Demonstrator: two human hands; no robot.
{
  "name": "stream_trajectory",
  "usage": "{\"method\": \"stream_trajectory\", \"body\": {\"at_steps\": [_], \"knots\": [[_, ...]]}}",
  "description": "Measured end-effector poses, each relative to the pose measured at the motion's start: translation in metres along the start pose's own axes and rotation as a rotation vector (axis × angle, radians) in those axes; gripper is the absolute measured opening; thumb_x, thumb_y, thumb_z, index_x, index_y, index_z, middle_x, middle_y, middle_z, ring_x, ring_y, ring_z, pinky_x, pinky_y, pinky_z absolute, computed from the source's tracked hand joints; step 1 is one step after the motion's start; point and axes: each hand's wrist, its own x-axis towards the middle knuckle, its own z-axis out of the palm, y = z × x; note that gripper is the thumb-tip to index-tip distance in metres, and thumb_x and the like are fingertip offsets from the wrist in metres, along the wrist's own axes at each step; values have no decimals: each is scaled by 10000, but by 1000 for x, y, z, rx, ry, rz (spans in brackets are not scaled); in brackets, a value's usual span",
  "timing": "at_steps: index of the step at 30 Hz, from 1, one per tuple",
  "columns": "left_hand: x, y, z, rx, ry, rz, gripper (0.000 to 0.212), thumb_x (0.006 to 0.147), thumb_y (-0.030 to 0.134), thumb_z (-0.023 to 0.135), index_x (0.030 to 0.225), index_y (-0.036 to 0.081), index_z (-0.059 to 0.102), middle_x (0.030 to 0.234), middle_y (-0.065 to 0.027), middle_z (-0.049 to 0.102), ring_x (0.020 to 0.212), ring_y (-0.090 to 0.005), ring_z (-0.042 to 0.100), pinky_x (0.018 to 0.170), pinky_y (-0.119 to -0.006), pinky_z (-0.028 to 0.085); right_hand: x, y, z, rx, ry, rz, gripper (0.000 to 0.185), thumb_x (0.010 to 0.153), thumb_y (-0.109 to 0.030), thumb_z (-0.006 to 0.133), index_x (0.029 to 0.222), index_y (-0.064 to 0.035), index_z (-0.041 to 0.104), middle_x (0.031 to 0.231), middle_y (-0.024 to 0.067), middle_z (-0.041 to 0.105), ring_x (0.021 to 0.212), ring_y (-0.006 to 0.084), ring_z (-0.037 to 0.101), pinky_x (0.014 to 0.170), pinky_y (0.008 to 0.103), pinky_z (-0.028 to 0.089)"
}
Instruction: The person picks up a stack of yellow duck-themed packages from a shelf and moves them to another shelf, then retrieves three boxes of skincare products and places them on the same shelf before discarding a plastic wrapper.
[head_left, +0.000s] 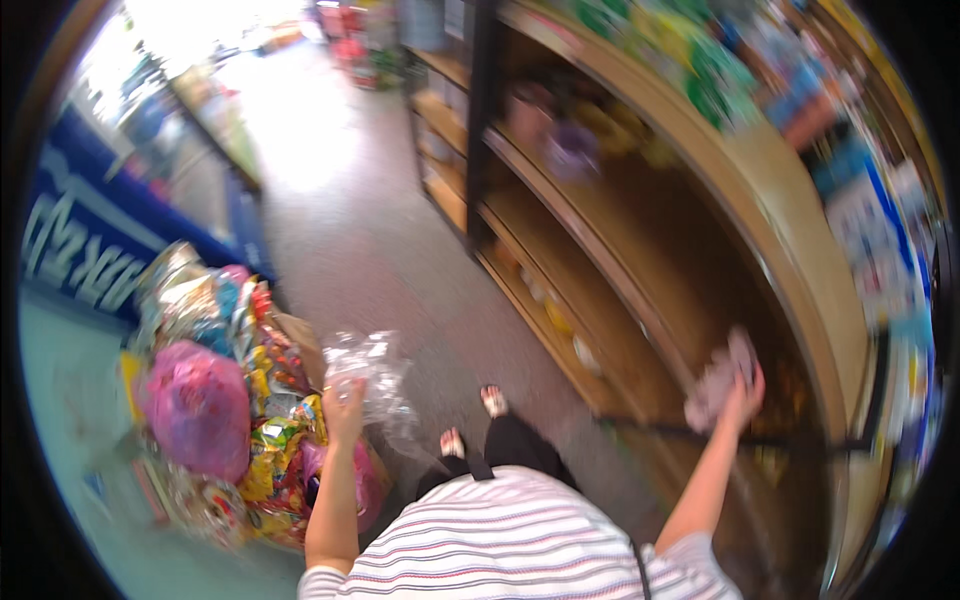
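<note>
My left hand (345, 409) is closed on a crumpled clear plastic wrapper (379, 375), which hangs over the floor beside a heap of packaged goods. Out to the right, my right hand (742, 397) holds a greyish-pink cloth-like item (712, 390) at a wooden shelf (622, 262); motion blur hides its exact kind. The heap at my left has a tied pink plastic bag (199, 409) and bright snack-like packets (274, 450). Farther along the shelf lie a blurred purple item (571, 150) and some yellowish ones.
A blue chest or counter (90, 217) with large white lettering stands at the left, behind the heap. Tall wooden shelving with a dark metal post (484, 120) runs along the right, with colourful packages (675, 52) on top. The floor aisle (337, 247) leads towards bright light.
</note>
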Motion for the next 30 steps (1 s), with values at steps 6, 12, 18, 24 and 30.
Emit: {"method": "stream_trajectory", "body": {"at_steps": [6, 12, 18, 24, 30], "knots": [[76, 27, 56, -44, 50, -1, 273, 764, 271, 658, 843, 13, 612, 880, -96, 582, 814, -181, 552, 741, -313, 430, 63, 29, 28, -224, -86, -302, 454, 787, -155, 597, 1213, -73, 466, 1203, 194, 491, 1094, 336, 475, 916, 375, 370], [132, 30, 48, -4, 138, -10, 290, 743, 274, 671, 856, 15, 604, 835, -86, 597, 810, -160, 554, 737, -298, 430, 28, -68, 187, -424, -464, -453, 403, 654, -143, 681, 1021, -28, 558, 1126, 166, 511, 1027, 317, 494, 861, 395, 403], [207, 0, 35, -133, 289, -129, 255, 733, 171, 676, 909, 8, 588, 819, -63, 619, 760, -144, 573, 691, -288, 454, -95, -207, 368, 22, -1299, -514, 310, 709, -161, 668, 976, -21, 594, 838, 120, 622, 749, 199, 605, 673, 311, 480], [293, -64, -34, -63, 387, -203, 234, 729, 170, 683, 855, -4, 589, 802, -77, 627, 753, -153, 583, 691, -299, 460, -194, -318, 529, 144, -1555, -786, 319, 735, -163, 669, 999, -8, 579, 823, 131, 626, 733, 201, 606, 665, 293, 479], [476, -21, -78, -66, 310, -82, 218, 733, 181, 682, 850, 16, 603, 765, -87, 631, 699, -167, 591, 661, -298, 464, -198, -403, 646, -61, -1639, -701, 310, 755, -170, 654, 1018, -25, 576, 837, 116, 635, 769, 205, 613, 691, 297, 483]]}}
